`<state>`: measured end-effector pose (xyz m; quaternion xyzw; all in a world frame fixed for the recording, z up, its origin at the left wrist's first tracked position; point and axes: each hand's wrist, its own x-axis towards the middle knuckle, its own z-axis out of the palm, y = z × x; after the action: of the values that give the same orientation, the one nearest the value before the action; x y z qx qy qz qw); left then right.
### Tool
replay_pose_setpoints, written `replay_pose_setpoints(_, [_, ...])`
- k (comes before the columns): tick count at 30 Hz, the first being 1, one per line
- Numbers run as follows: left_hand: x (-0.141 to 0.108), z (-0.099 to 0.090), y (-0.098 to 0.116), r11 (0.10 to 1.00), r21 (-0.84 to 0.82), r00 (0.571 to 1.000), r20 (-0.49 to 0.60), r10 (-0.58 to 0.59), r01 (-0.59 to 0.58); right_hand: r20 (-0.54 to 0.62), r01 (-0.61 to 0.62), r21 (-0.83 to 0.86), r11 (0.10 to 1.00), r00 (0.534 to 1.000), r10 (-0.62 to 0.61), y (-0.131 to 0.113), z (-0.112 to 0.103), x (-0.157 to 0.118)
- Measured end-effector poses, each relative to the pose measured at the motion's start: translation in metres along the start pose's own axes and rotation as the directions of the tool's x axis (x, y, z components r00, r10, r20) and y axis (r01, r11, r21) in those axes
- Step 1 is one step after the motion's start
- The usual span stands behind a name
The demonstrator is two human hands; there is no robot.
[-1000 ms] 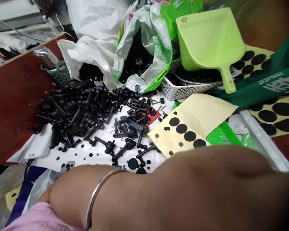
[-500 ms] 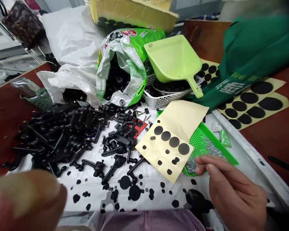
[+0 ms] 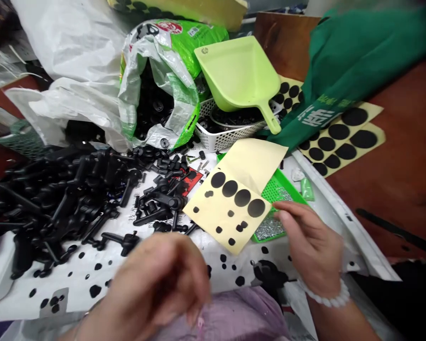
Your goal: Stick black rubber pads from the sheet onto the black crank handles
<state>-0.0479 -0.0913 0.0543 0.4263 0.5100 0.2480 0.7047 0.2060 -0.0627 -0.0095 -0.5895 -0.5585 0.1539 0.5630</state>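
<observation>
My right hand (image 3: 310, 244), with a white bead bracelet, has its thumb and forefinger pinched together at the right corner of a cream sticker sheet (image 3: 246, 232). Whether they grip the corner or something small is unclear. The sheet carries a row of large black round stickers (image 3: 236, 191) and smaller black patches, and overlaps a green perforated tray (image 3: 287, 182) of small metal pieces (image 3: 270, 227). My left hand (image 3: 159, 279) is blurred in the lower middle, fingers curled downward above my purple-clad lap (image 3: 248, 312); anything inside it is hidden.
Black plastic handle-like parts (image 3: 67, 189) are heaped on the left of the white table cover (image 3: 128, 270). Behind stand an open green-and-white bag (image 3: 184, 90), a white basket (image 3: 223, 139) and a light green dustpan (image 3: 241, 76). More sticker sheets (image 3: 326, 168) lie at right by green cloth (image 3: 341, 80).
My left hand has come from the near left into the lower middle. My right fingertips have closed in on the sheet's corner. The whole view has shifted, sliding the scene leftward and up.
</observation>
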Motion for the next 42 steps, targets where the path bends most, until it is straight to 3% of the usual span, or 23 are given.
replay_pose_setpoints(2, [0.01, 0.01, -0.004, 0.996, 0.071, 0.984, 0.164, -0.066, 0.055, 0.028, 0.101, -0.135, 0.986, 0.995, -0.098, 0.006, 0.002, 0.004])
replay_pose_setpoints(4, [0.021, 0.016, -0.017, 0.982, 0.163, 0.958, 0.252, -0.135, 0.096, 0.041, 0.157, -0.206, 0.966, 0.988, -0.152, 0.009, 0.004, 0.008])
replay_pose_setpoints(9, [0.037, 0.017, -0.041, 0.979, 0.163, 0.984, 0.112, -0.138, 0.119, 0.126, 0.086, -0.222, 0.971, 0.99, -0.059, 0.011, 0.01, 0.013])
replay_pose_setpoints(13, [0.043, 0.02, -0.035, 0.972, 0.217, 0.987, 0.116, -0.115, 0.087, 0.212, 0.039, -0.231, 0.972, 0.977, 0.011, 0.009, 0.013, 0.018])
replay_pose_setpoints(18, [0.052, 0.027, -0.035, 0.984, 0.166, 0.989, 0.123, -0.087, 0.066, 0.306, 0.003, -0.202, 0.979, 0.95, 0.06, 0.003, 0.012, 0.02])
replay_pose_setpoints(21, [0.052, 0.028, -0.037, 0.973, 0.202, 0.98, 0.138, -0.144, 0.114, 0.318, -0.141, -0.023, 0.99, 0.938, 0.141, -0.003, 0.011, 0.02])
replay_pose_setpoints(22, [0.051, 0.027, -0.037, 0.969, 0.213, 0.978, 0.137, -0.158, 0.126, 0.342, -0.246, 0.093, 0.965, 0.918, 0.201, -0.006, 0.011, 0.02])
replay_pose_setpoints(24, [0.049, 0.026, -0.034, 0.969, 0.219, 0.985, 0.099, -0.139, 0.114, 0.432, -0.469, 0.309, 0.827, 0.844, 0.318, -0.011, 0.009, 0.021])
replay_pose_setpoints(26, [0.047, 0.024, -0.029, 0.973, 0.219, 0.997, 0.015, -0.076, 0.071, 0.509, -0.588, 0.398, 0.704, 0.78, 0.364, -0.015, 0.007, 0.021])
replay_pose_setpoints(31, [0.047, 0.024, -0.025, 0.981, 0.18, 0.996, -0.065, -0.065, 0.076, 0.564, -0.623, 0.49, 0.61, 0.76, 0.323, -0.02, 0.008, 0.014])
replay_pose_setpoints(37, [0.04, 0.028, -0.032, 0.998, -0.06, 0.999, 0.037, -0.011, 0.013, 0.738, -0.777, 0.491, 0.395, 0.611, 0.285, -0.028, 0.015, -0.004])
replay_pose_setpoints(39, [0.036, 0.025, -0.034, 0.996, -0.077, 0.999, 0.014, 0.051, -0.05, 0.732, -0.759, 0.49, 0.428, 0.625, 0.271, -0.028, 0.012, -0.008])
replay_pose_setpoints(42, [0.03, 0.017, -0.033, 0.994, 0.052, 0.99, -0.095, 0.103, -0.099, 0.675, -0.665, 0.455, 0.592, 0.691, 0.257, -0.028, 0.002, -0.008])
